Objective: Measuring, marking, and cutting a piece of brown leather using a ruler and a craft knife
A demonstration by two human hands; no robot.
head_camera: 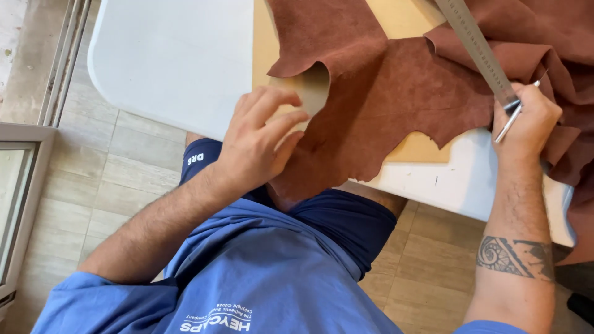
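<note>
From the head view, a reddish-brown suede leather hide (pixel 383 99) lies across the white surface (pixel 173 55). The left hand (pixel 260 139), fingers spread, presses its near edge. The right hand (pixel 526 120) grips a silver pen (pixel 513 117) beside a long steel ruler (pixel 476 46) resting on the hide.

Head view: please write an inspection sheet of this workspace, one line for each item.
Surface: white table with a tan board lying on it.
Job's things: reddish-brown leather hide spread over the board, one edge hanging off the table.
Clutter: nothing seen.
Grips: left hand presses the hide's edge; right hand holds a metal ruler and a thin silver tool.
Cables: nothing seen.
Surroundings: beige tiled floor; window frame at left.
</note>
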